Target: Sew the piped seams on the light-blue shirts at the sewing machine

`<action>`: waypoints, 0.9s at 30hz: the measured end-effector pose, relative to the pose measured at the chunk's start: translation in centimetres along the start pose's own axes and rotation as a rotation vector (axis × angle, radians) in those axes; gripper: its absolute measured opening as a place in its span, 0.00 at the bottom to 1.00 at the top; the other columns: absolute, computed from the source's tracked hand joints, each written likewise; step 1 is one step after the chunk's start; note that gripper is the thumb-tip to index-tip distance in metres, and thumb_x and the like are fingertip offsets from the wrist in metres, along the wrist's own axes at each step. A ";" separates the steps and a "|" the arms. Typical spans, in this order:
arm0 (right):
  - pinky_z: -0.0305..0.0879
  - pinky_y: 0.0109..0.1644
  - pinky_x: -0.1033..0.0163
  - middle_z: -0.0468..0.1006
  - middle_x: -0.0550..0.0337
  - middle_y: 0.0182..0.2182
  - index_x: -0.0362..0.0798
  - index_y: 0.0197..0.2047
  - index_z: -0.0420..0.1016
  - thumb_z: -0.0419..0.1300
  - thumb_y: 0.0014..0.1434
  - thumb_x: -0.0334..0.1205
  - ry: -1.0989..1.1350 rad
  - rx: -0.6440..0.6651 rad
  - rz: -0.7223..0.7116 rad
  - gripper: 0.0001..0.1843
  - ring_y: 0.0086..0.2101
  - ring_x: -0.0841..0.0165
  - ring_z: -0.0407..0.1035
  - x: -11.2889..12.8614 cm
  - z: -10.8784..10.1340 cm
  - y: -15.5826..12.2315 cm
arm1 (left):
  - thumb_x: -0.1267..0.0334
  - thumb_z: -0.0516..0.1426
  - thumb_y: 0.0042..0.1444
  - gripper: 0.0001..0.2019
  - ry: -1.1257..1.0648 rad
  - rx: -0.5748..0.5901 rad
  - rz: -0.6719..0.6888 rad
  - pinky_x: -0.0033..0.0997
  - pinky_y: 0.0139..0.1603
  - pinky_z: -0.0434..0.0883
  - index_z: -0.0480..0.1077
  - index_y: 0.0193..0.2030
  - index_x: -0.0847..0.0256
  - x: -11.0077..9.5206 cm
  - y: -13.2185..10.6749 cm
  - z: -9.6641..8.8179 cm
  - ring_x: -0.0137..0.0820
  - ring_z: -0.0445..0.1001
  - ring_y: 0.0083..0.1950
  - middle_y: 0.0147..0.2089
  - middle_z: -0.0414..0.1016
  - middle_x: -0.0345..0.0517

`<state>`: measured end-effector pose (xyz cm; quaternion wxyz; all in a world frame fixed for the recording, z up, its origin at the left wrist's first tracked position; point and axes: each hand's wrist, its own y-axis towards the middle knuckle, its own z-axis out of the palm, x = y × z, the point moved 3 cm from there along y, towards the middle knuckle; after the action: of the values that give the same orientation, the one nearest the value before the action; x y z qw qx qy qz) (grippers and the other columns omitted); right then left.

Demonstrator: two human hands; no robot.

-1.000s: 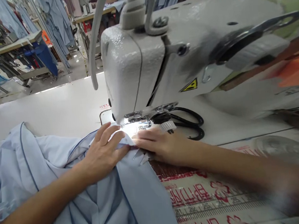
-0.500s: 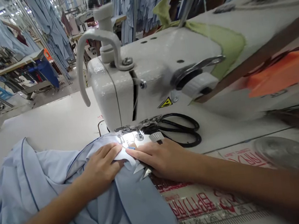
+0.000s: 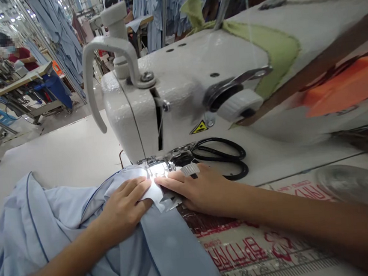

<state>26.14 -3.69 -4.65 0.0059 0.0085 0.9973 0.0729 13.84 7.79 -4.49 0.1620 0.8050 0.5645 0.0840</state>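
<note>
A light blue garment (image 3: pixel 180 245) with dark piping runs up to the lit needle area of a white sewing machine (image 3: pixel 180 91). My left hand (image 3: pixel 125 207) is closed on its edge, fingers on top and thumb below, left of the presser foot (image 3: pixel 169 167). My right hand (image 3: pixel 204 190) lies just right of the foot, with its fingertips on the cloth edge. Under its palm show the pointed metal blades of thread snips (image 3: pixel 170 199); their handle is hidden. A pale ribbed band (image 3: pixel 189 169) sits on a right finger.
Black-handled scissors (image 3: pixel 227 151) lie behind my right hand. A clear ruler (image 3: pixel 266 264) and red lettering are at the front right table edge. An orange object (image 3: pixel 343 85) is at the right. A co-worker (image 3: pixel 22 55) sits at the far left, and blue garments (image 3: pixel 59 41) hang behind.
My right fingers have moved slightly up and in towards the presser foot, and the snips' blades show less. A co-worker's head and upper body have come into sight at far left.
</note>
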 end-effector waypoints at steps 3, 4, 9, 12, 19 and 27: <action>0.49 0.25 0.64 0.76 0.62 0.28 0.50 0.49 0.68 0.53 0.46 0.26 0.006 -0.059 -0.054 0.25 0.24 0.69 0.67 0.0 0.4 -0.4 | 0.72 0.48 0.60 0.09 0.001 -0.014 -0.007 0.42 0.50 0.70 0.68 0.34 0.70 0.1 0.1 0.1 0.40 0.66 0.52 0.47 0.69 0.59; 0.49 0.25 0.64 0.76 0.63 0.27 0.50 0.49 0.68 0.53 0.46 0.26 0.002 -0.066 -0.051 0.25 0.24 0.69 0.67 -0.1 0.4 -0.4 | 0.72 0.48 0.60 0.09 0.003 -0.021 -0.015 0.42 0.50 0.71 0.68 0.33 0.70 0.1 0.1 0.2 0.40 0.67 0.52 0.47 0.69 0.59; 0.47 0.25 0.65 0.74 0.64 0.24 0.51 0.50 0.70 0.55 0.44 0.26 -0.012 -0.039 0.011 0.27 0.22 0.70 0.64 -0.5 0.3 -0.2 | 0.72 0.48 0.60 0.09 -0.005 -0.048 -0.029 0.42 0.48 0.71 0.67 0.33 0.70 0.2 0.3 0.2 0.40 0.67 0.51 0.46 0.68 0.60; 0.46 0.25 0.66 0.74 0.65 0.24 0.53 0.51 0.69 0.56 0.44 0.28 0.027 0.022 -0.018 0.29 0.21 0.72 0.61 -0.7 0.2 0.2 | 0.73 0.47 0.60 0.09 -0.048 -0.040 0.009 0.41 0.49 0.70 0.67 0.33 0.70 0.1 0.4 0.2 0.40 0.66 0.52 0.47 0.68 0.59; 0.49 0.26 0.65 0.75 0.65 0.26 0.54 0.52 0.69 0.56 0.45 0.26 0.008 0.049 0.030 0.30 0.21 0.72 0.62 -0.6 -0.1 0.5 | 0.73 0.49 0.60 0.05 -0.099 0.040 0.042 0.41 0.51 0.69 0.65 0.36 0.68 0.2 -0.2 0.1 0.39 0.64 0.54 0.48 0.68 0.57; 0.50 0.27 0.65 0.73 0.65 0.25 0.52 0.52 0.68 0.55 0.48 0.28 0.001 -0.007 -0.071 0.26 0.23 0.72 0.62 -0.9 0.3 0.0 | 0.72 0.46 0.61 0.08 -0.106 0.037 -0.005 0.41 0.53 0.69 0.65 0.39 0.69 0.1 -0.1 0.0 0.39 0.62 0.57 0.51 0.66 0.60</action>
<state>26.99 -3.71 -4.91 0.0079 -0.0272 0.9967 0.0762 13.77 7.93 -4.55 0.1770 0.8098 0.5586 0.0304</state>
